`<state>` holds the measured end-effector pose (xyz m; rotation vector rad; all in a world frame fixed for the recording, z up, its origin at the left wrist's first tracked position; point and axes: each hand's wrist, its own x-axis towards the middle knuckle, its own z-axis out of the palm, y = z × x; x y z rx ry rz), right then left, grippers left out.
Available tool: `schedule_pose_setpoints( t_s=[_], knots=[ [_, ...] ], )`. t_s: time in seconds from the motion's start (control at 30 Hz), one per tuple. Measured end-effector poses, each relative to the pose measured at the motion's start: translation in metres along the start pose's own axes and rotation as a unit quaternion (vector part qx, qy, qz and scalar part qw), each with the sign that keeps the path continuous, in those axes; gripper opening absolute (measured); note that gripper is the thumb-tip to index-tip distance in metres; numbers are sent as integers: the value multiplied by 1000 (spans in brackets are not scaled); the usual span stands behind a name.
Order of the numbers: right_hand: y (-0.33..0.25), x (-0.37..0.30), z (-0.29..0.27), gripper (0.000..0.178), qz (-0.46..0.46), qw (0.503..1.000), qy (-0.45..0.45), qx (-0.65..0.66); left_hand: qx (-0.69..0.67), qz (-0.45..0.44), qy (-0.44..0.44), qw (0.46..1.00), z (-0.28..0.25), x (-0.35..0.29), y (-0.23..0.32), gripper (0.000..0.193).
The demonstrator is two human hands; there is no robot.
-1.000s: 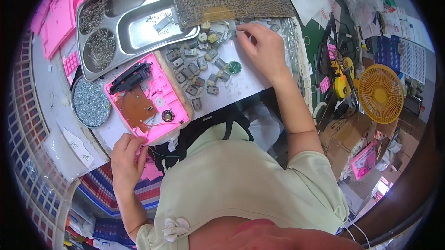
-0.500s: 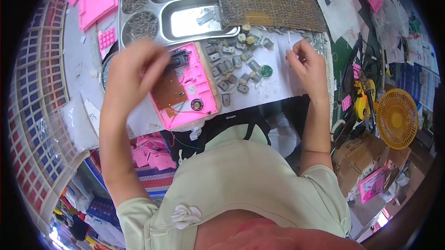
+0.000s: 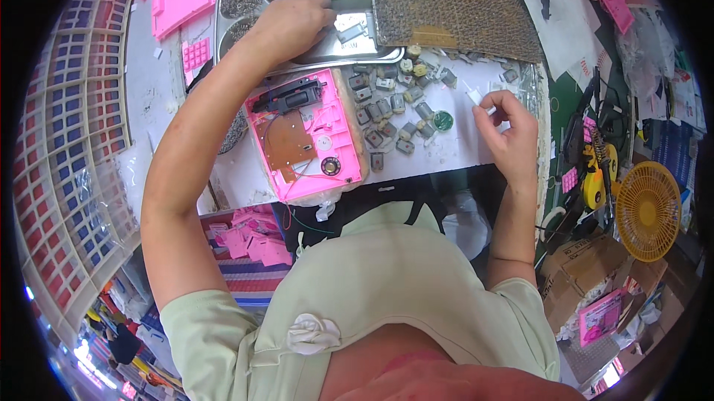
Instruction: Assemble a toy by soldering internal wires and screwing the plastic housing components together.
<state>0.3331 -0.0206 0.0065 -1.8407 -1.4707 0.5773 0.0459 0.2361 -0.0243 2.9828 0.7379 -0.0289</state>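
My left hand [image 3: 291,28] is over the metal compartment tray [image 3: 279,70], its bent fingertips in the compartment with small grey metal pieces [image 3: 351,32]. What the fingers pinch, if anything, is hidden. To the right, my right hand [image 3: 512,133] is closed with thumb and fingertips together on a thin white stick [image 3: 474,95]. Between the hands and nearer me lies an open pink plastic housing [image 3: 344,115]. It holds a black mechanism [image 3: 294,98], a brown circuit board [image 3: 286,141], a small round speaker [image 3: 331,166] and thin wires.
Several small motors [image 3: 381,109] lie beside the housing, with a round green piece [image 3: 442,120] near them. A brown textured board [image 3: 450,7] covers part of the tray. Pink shells [image 3: 186,0] lie at the back left. A white plastic crate [image 3: 82,141] stands left; a yellow basket [image 3: 647,211] is right.
My left hand has left the black mechanism and moved up into the tray. My right hand has drawn slightly down and right with the white stick. The whole view has shifted a little.
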Motion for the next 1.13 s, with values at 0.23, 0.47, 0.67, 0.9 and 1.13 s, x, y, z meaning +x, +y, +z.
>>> schedule_pose_setpoints(
  t_s=[0.23, 0.47, 0.67, 0.9, 1.13],
  knots=[
    [-48, -10, 27, 30, -149, 977, -48, 141, -341, -168, 163, 910, -64, -91, 60, 24],
    [-74, -21, 63, 40, -295, 923, -175, 174, -801, -262, 51, 536, -32, -171, 175, 23],
    [-83, -25, 73, 41, -353, 908, -178, 142, -842, -265, 68, 465, -20, -188, 187, 25],
    [-84, -23, 69, 44, -378, 899, -195, 107, -839, -282, 21, 466, -31, -187, 177, 24],
    [-72, -29, 74, 45, -370, 894, -219, 126, -820, -270, -41, 503, -30, -177, 178, 24]
  ],
)
